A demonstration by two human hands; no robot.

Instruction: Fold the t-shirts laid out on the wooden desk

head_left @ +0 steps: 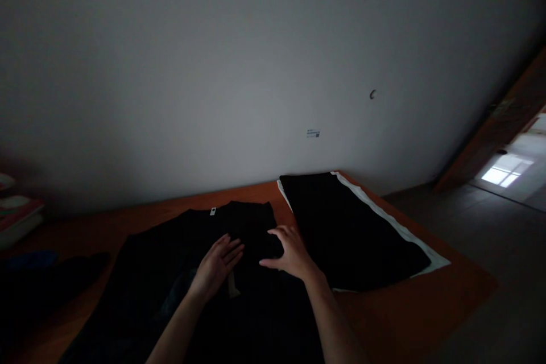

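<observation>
In the head view, the shirt (pixel 145 273) lies spread on the orange surface (pixel 396 318) in front of the person, its neckline toward the wall (pixel 213 68), a white tag (pixel 212 211) showing at the collar and a pale mark (pixel 233 285) on its front; the lower end runs out of the picture. The laying-out looks largely done: the body is broad and fairly flat, and no clear fold across it can be made out, though the dark cloth hides creases and layers. To the right, the black cloth (pixel 362 233) is in a neater state, a flat, long shape on top of a white cloth (pixel 439 261) whose edges show around it. At the left, a dark heap (pixel 63 278) lies loose and looks untended. The left hand (pixel 216 266) reaches in from the lower left over the shirt, fingers extended and slightly spread, thumb hard to make out. The right hand (pixel 290 253) comes in from the lower right near the shirt's right edge, thumb and fingers curved into a C facing the left hand. The hands are apart and neither appears to grip anything; whether they touch the fabric I cannot tell.
</observation>
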